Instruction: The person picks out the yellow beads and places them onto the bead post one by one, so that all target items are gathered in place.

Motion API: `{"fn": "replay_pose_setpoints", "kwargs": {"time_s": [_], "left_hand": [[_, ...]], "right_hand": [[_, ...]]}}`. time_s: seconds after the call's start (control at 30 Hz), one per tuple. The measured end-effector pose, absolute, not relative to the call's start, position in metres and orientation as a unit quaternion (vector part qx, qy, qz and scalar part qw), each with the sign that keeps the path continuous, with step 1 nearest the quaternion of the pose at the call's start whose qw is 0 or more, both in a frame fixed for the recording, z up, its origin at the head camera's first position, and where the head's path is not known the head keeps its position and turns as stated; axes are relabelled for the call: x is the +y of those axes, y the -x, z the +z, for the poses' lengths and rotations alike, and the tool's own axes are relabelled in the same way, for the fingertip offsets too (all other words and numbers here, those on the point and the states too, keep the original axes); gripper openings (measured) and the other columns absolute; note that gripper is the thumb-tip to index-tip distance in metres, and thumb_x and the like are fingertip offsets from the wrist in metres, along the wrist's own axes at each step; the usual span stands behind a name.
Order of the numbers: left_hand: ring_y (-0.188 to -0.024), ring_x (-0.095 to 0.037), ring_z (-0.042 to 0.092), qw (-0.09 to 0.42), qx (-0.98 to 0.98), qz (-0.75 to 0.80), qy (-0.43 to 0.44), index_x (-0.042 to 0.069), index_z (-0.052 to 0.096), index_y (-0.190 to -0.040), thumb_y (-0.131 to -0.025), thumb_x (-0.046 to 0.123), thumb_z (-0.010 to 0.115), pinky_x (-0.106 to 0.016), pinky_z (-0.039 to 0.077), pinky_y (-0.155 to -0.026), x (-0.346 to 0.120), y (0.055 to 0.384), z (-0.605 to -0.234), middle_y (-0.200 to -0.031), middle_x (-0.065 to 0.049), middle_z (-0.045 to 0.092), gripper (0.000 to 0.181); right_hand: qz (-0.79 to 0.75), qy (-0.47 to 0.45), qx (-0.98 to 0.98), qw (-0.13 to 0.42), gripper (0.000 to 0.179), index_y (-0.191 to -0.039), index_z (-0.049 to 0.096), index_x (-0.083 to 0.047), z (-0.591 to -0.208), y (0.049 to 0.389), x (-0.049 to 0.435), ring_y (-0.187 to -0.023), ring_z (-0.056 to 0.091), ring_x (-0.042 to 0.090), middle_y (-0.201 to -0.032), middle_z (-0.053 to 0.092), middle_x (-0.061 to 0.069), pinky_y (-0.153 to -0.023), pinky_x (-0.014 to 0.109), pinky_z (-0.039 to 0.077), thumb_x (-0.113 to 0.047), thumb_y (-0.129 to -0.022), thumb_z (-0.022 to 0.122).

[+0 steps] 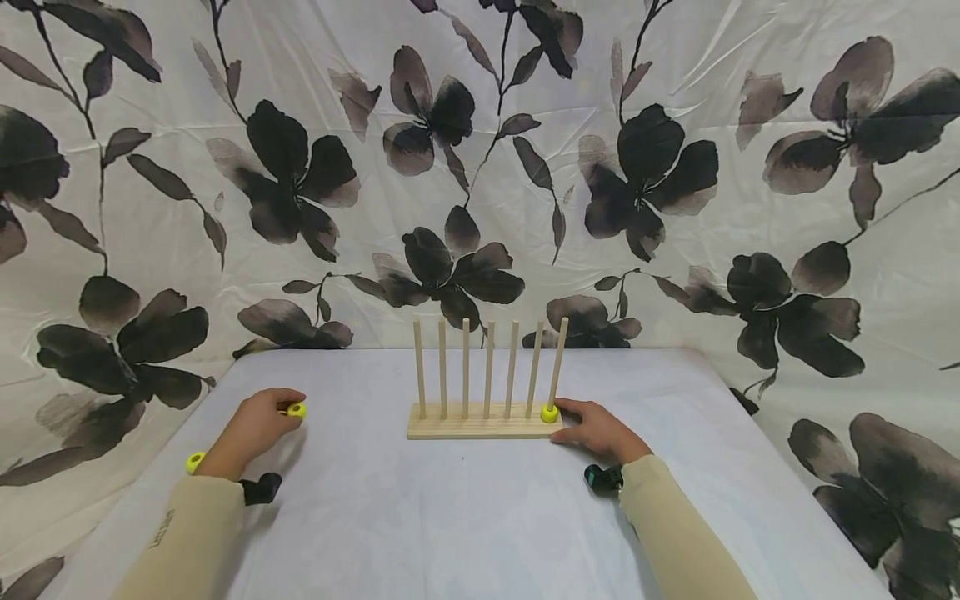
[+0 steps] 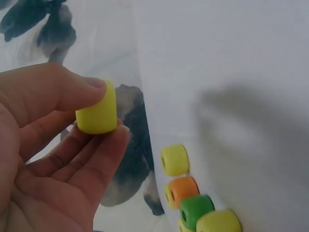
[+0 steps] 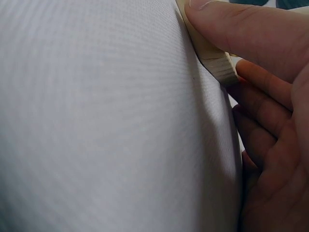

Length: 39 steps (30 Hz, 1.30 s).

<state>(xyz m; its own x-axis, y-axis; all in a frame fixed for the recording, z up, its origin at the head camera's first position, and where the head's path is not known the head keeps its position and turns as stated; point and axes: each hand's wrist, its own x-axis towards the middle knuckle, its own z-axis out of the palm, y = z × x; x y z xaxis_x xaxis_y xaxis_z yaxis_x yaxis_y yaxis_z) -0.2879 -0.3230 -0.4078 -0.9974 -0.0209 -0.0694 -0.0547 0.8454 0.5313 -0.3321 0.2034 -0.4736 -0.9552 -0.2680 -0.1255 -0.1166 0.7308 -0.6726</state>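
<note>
My left hand [image 1: 253,427] pinches a yellow bead [image 2: 98,115] between thumb and fingers, held up over the left side of the table. A wooden peg rack [image 1: 480,430] with several upright pegs stands at the far middle. One yellow bead [image 1: 550,414] sits at the foot of its rightmost peg. At that end my right hand [image 1: 602,429] grips the rack's base, thumb along the front edge and fingers round the end. The right wrist view shows the base's corner [image 3: 219,67] between thumb and fingers.
Below the left hand, a yellow bead [image 2: 176,160], an orange bead [image 2: 184,189], a green bead [image 2: 198,211] and other yellow ones lie grouped near the table's left edge. A white cloth [image 1: 465,517] covers the table. Behind it hangs a flower-patterned curtain [image 1: 540,208].
</note>
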Motion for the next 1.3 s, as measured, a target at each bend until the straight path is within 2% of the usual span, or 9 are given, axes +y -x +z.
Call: {"fn": "replay_pose_setpoints", "kwargs": {"time_s": [0.4, 0.7, 0.93, 1.3], "left_hand": [[-0.119, -0.039, 0.056, 0.006, 0.946, 0.324, -0.013, 0.0, 0.054, -0.133, -0.091, 0.017, 0.066, -0.049, 0.051, -0.095, -0.301, 0.291, -0.395, -0.13, -0.024, 0.057, 0.047], [-0.126, -0.039, 0.051, -0.012, 0.931, 0.364, -0.026, 0.004, 0.054, -0.136, -0.091, 0.019, 0.066, -0.051, 0.049, -0.099, -0.284, 0.29, -0.381, -0.134, -0.022, 0.056, 0.048], [-0.124, -0.037, 0.054, -0.012, 0.92, 0.39, -0.029, 0.005, 0.052, -0.138, -0.092, 0.018, 0.066, -0.051, 0.048, -0.1, -0.267, 0.289, -0.372, -0.133, -0.02, 0.057, 0.05], [-0.121, -0.032, 0.057, -0.011, 0.91, 0.412, -0.048, 0.008, 0.054, -0.137, -0.092, 0.026, 0.066, -0.05, 0.048, -0.101, -0.243, 0.287, -0.359, -0.131, -0.016, 0.06, 0.05]], "right_hand": [[-0.348, 0.106, 0.925, 0.106, 0.078, -0.147, 0.043, -0.021, -0.474, 0.331, 0.203, -0.145, 0.028, 0.035, -0.154, 0.038, 0.01, -0.116, 0.057, 0.025, -0.042, -0.08, 0.076], [-0.35, 0.115, 0.924, 0.105, 0.079, -0.147, 0.043, -0.02, -0.475, 0.334, 0.205, -0.145, 0.029, 0.036, -0.154, 0.039, 0.011, -0.116, 0.057, 0.026, -0.044, -0.079, 0.076], [-0.351, 0.117, 0.924, 0.1, 0.079, -0.146, 0.045, -0.02, -0.474, 0.334, 0.205, -0.144, 0.03, 0.036, -0.153, 0.04, 0.011, -0.115, 0.057, 0.027, -0.044, -0.079, 0.077], [-0.353, 0.108, 0.924, 0.103, 0.077, -0.146, 0.045, -0.02, -0.473, 0.332, 0.203, -0.144, 0.03, 0.036, -0.153, 0.04, 0.011, -0.115, 0.057, 0.026, -0.042, -0.079, 0.077]]}}
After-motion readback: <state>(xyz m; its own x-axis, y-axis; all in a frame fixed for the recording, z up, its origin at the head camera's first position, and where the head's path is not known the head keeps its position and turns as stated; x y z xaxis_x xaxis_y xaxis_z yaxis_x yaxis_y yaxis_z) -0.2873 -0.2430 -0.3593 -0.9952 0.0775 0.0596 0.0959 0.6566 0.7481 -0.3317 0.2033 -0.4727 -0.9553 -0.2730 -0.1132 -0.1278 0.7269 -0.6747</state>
